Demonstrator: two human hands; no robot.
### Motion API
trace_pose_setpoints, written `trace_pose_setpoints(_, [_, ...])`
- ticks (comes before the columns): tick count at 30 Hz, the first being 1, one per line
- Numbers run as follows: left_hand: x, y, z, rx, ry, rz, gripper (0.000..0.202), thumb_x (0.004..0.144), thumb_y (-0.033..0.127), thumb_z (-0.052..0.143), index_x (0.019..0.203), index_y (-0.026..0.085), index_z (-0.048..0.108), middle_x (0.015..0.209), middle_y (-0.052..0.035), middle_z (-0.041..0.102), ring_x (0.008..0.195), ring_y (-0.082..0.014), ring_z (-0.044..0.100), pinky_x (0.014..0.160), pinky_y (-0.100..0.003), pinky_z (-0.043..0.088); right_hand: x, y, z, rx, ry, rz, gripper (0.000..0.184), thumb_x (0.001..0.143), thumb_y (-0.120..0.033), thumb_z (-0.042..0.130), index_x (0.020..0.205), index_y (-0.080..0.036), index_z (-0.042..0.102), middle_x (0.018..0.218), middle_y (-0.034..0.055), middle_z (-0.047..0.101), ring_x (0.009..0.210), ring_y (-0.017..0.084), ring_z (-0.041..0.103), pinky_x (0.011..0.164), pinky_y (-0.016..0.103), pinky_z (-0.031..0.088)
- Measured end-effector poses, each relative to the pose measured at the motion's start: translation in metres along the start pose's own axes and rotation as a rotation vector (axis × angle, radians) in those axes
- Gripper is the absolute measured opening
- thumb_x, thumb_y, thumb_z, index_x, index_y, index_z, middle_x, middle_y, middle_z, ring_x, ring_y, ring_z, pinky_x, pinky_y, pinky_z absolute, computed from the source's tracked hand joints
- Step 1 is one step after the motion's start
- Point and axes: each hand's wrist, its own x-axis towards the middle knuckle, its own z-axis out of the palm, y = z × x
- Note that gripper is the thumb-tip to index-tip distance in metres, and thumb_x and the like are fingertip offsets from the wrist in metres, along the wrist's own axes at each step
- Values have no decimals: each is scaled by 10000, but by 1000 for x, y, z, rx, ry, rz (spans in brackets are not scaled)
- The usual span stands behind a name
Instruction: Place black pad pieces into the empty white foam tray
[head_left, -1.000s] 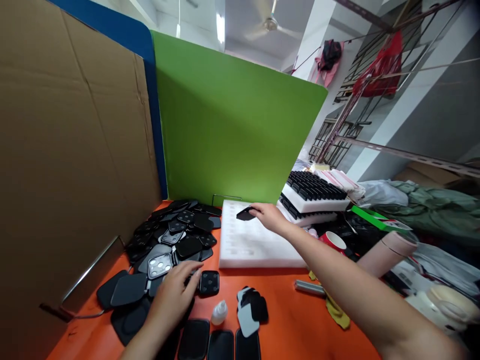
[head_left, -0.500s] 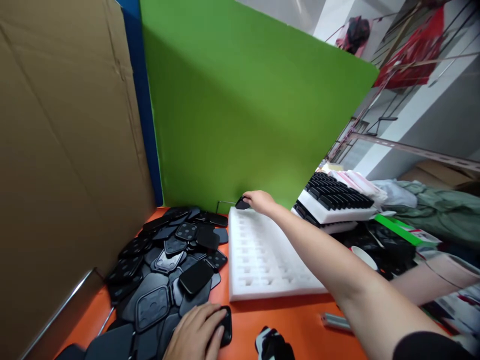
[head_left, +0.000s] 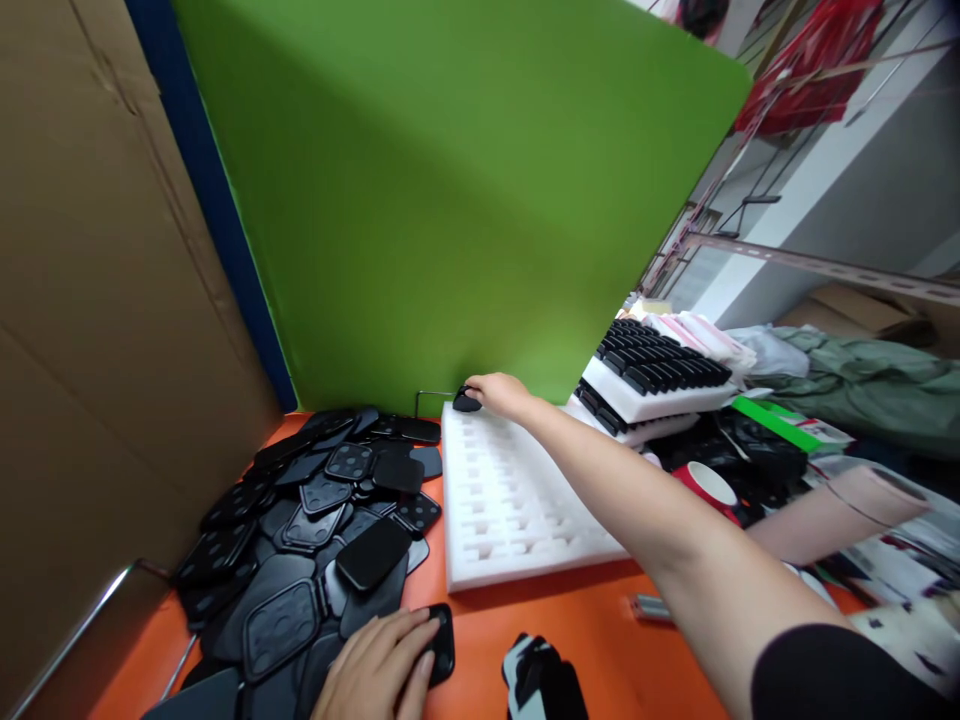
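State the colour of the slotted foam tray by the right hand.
White; the slotted foam tray shows best in the head view, the only one given.

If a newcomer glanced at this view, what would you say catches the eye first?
Most likely the green panel across the back of the orange table. Next, the heap of black pieces at the left and the white foam tray beside it, at whose far end the right hand holds a dark piece.

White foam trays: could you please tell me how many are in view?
3: the front tray by the right hand, the upper tray and lower tray stacked at right. More may be hidden.
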Motion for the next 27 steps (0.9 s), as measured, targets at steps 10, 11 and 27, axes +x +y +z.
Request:
trace_pose_setpoints(10, [-2, 15, -10, -357, -47, -321, 294, 812, 368, 506, 1086, 301, 588, 1125, -44, 614, 1069, -251, 540, 920, -409, 423, -70, -10, -12, 346, 24, 50, 309, 915, -305, 312, 1014, -147, 558, 898, 44, 608, 790, 148, 548, 659, 238, 410])
trace_pose_setpoints(11, [-1, 16, -10, -453, -7, -406, 361, 810, 382, 509, 1160, 298, 532, 1155, -55, 596, 1085, -252, 531, 925, -413, 416, -83, -17, -9, 395, -17, 32, 304, 913, -296, 316, 988, -140, 565, 831, 28, 608, 709, 125, 550, 609, 216, 415])
trace_pose_setpoints(27, [24, 41, -49, -866, 125, -1022, 423, 635, 511, 617, 883, 169, 612, 884, -52, 677, 930, -288, 603, 889, -421, 440, -267, -39, 67, 709, 29, 428, 334, 880, -322, 397, 1197, -221, 433, 806, 17, 650, 687, 139, 599, 618, 236, 433])
